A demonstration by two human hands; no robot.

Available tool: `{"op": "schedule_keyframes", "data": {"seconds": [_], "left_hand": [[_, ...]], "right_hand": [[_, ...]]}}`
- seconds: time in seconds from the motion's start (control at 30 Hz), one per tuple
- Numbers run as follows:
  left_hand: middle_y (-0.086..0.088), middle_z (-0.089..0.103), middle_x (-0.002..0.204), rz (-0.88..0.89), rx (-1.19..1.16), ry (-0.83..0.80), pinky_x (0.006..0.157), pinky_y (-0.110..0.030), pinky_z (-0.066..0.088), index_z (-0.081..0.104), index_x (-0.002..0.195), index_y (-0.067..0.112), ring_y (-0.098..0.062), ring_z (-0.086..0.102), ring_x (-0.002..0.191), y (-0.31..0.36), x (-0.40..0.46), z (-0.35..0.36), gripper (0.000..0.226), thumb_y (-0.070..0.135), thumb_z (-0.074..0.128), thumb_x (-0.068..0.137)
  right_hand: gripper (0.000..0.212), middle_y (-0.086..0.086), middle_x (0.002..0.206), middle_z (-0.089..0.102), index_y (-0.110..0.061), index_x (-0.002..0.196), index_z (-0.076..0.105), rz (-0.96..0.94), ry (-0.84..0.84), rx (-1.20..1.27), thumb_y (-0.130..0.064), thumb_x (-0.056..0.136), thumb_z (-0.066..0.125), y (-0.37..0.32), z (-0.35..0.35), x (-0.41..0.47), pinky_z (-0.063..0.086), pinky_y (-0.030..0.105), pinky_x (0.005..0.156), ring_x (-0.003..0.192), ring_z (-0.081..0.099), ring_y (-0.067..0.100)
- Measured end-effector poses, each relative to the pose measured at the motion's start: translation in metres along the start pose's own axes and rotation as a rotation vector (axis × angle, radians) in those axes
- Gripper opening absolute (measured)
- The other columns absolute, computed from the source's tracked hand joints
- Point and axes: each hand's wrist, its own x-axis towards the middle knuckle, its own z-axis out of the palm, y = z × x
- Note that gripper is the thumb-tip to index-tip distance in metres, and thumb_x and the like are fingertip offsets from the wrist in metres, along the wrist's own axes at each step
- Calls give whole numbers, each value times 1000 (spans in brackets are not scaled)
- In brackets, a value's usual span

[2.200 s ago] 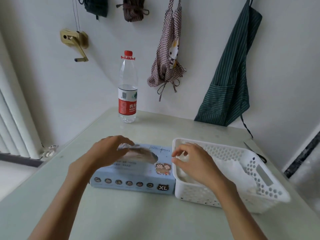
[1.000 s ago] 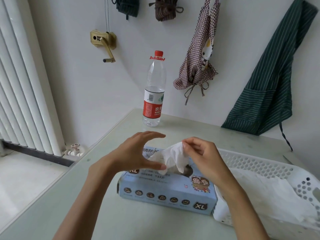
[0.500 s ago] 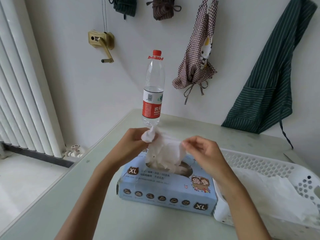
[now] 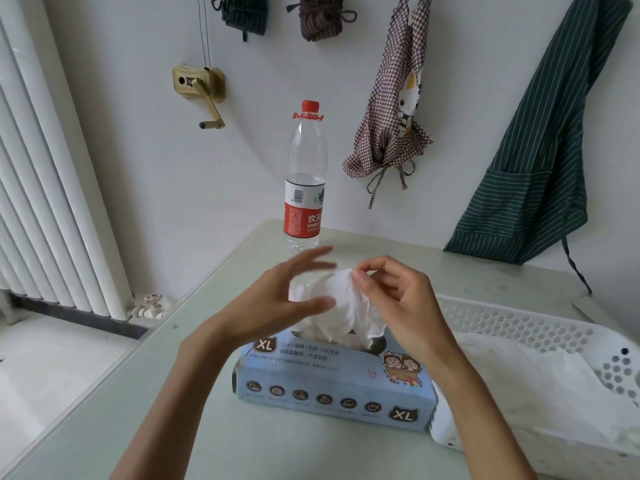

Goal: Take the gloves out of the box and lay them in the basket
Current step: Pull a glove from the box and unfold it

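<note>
**Glove drawn from box above pale table**

A white glove (image 4: 341, 303) is seen bunched above the slot of the blue box (image 4: 332, 382), its lower folds still trailing into the opening, at the centre of the frame. From the left: a white ribbed radiator (image 4: 52, 188) is shown at nine o'clock, with a valve fitting (image 4: 149, 306) at its foot. A brass-coloured crank fixture (image 4: 199, 90) is mounted on the wall at eleven o'clock. The left hand (image 4: 277, 303) is held at the glove's nine o'clock side, fingers spread and straight, blurred; whether the glove is touched by it cannot be told. At twelve o'clock from the box, a clear water bottle (image 4: 304, 188) with a red cap and red label is stood upright on the pale green table (image 4: 138, 410), near the wall. The glove's top edge is pinched between the thumb and forefinger of the right hand (image 4: 394, 299), the remaining fingers being curled. A checked apron (image 4: 391, 133) is hung on the wall at one o'clock, and a dark green striped apron (image 4: 540, 168) at two o'clock. At three o'clock, just beside the box's right end, a white perforated basket (image 4: 512, 323) is set on the table, with white gloves (image 4: 540, 393) already laid flat inside it.
</note>
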Motion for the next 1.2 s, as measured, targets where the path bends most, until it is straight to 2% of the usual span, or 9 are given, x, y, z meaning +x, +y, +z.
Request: {"op": "schedule_keyframes", "data": {"seconds": [0.1,0.2,0.27,0.4,0.57,0.7,0.87,1.03,1.2], "left_hand": [[14,66,103,5,106,95,85,-21,49,55,125,37,4,58,95,-4,2,1,39,33,62,87],[13,68,101,38,74,194,71,-23,50,67,114,25,-5,59,85,-6,3,-1,25,28,58,91],[11,68,98,24,67,214,67,-20,45,70,108,20,-7,58,82,-8,4,-1,23,28,58,91],[10,65,88,-14,43,216,69,-27,46,70,92,22,-12,56,81,-15,3,-3,17,36,63,86],[11,70,93,5,-43,216,77,-19,49,68,93,17,-3,63,89,-13,3,-8,14,27,69,83],[16,71,90,-2,-142,161,69,-15,52,66,97,29,-2,66,86,-4,0,-10,22,35,68,75],[9,73,83,-9,-165,108,66,-20,55,70,86,19,-7,69,81,12,-4,-11,18,34,63,80],[16,71,89,14,-193,147,65,-7,48,68,91,22,6,66,86,42,11,-17,9,27,63,85],[7,72,85,53,-141,87,64,-9,49,70,88,18,4,66,75,83,43,-8,7,23,66,85]], "right_hand": [[13,-4,83,70,-25,94,66,54,-61,-59,-33,84,68,1,-2,0,54,27,75,79,65,10],[32,-13,88,65,-32,102,65,120,-151,-264,-42,74,76,4,-6,-1,50,16,71,78,59,0],[21,-12,83,66,-27,95,69,93,-77,-334,-39,78,74,3,-8,-1,45,13,64,70,58,-1],[6,-13,59,62,-22,86,72,125,24,-137,-27,85,70,3,-13,1,39,7,54,53,54,-3],[9,-4,80,75,-22,85,73,148,38,85,-14,82,72,-2,-24,1,50,10,67,78,70,4],[8,-10,75,73,-21,85,74,158,63,210,-23,86,66,-7,-28,0,47,7,65,70,64,-4],[28,4,72,58,-4,82,64,12,237,180,-29,93,59,-15,-26,1,44,18,67,70,52,8],[30,-6,62,40,-13,69,48,-161,362,101,-22,96,55,-46,-49,8,33,14,57,60,37,3],[13,-3,71,57,-18,82,63,-188,443,-93,-22,94,59,-67,-113,7,40,15,61,65,49,3]]}}
